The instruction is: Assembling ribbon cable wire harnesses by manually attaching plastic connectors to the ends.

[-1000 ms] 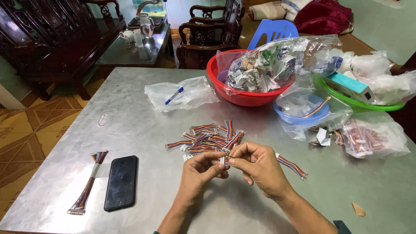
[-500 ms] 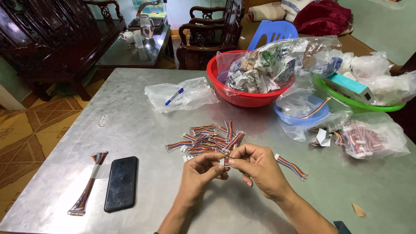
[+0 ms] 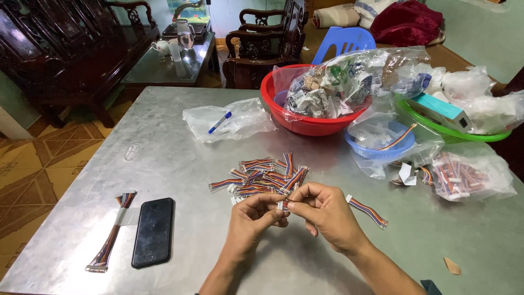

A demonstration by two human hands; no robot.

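A grey metal table (image 3: 180,164) carries everything. Beyond the hands, at its far edge, sits a red bowl (image 3: 295,123) stuffed with bags, a blue bowl (image 3: 376,150) to its right. Just past the fingertips lies a pile of cables (image 3: 265,177). Both forearms come up from the bottom edge and meet at the middle. The left hand (image 3: 252,221) curls, fingers bent inward, pinching one short cable (image 3: 283,205) by its white plug; the right hand (image 3: 327,214) is closed on the same cable from the other side, thumb over forefinger. Left of the left hand lies a phone (image 3: 153,231), with a longer cable bundle (image 3: 112,235) beyond it. A loose cable (image 3: 368,211) rests just right of the right hand.
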